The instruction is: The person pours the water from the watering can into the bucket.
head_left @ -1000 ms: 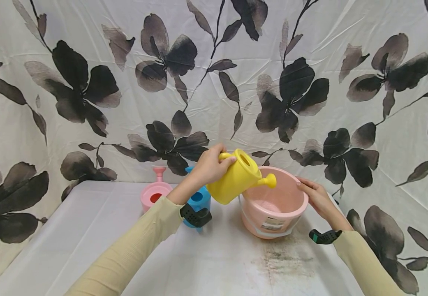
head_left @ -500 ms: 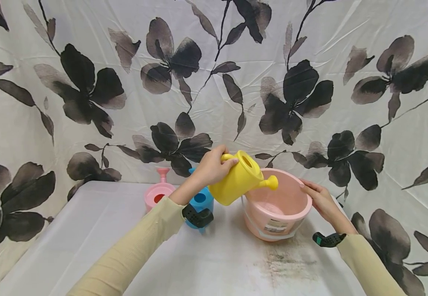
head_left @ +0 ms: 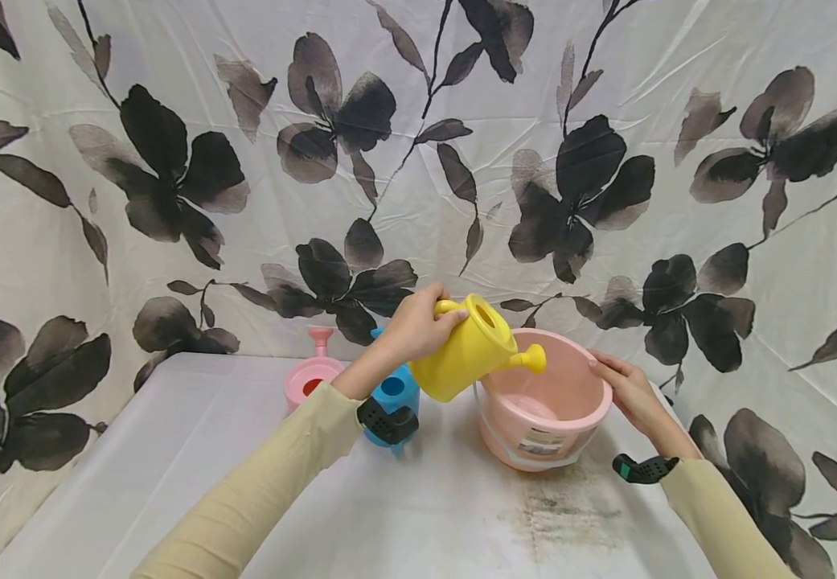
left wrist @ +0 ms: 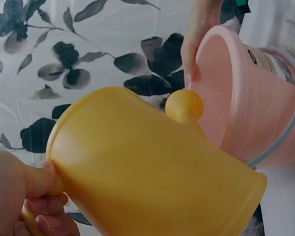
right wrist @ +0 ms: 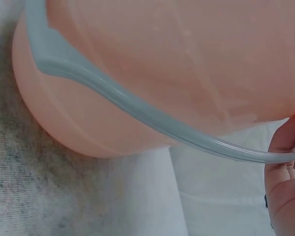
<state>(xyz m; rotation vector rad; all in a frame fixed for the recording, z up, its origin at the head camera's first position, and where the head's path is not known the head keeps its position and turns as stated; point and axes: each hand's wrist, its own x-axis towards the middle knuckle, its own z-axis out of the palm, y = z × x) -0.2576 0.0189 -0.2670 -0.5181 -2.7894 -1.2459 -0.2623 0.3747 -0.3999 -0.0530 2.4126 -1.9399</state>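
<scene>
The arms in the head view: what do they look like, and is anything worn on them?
Both are human arms in long, pale yellow sleeves, the left sleeve and the right sleeve. Each wrist wears a black band, the left band and the right band, which shows a green patch. No gloves.

One yellow watering can (head_left: 456, 362), a blue can (head_left: 406, 394) left of it and a pink can (head_left: 301, 375) farther left, three in all; one bucket (head_left: 505, 426) at right; one left hand (head_left: 418, 326), one right hand (head_left: 631, 394); two wristbands (head_left: 387, 420); two sleeves (head_left: 266, 482); one table (head_left: 404, 515).
</scene>
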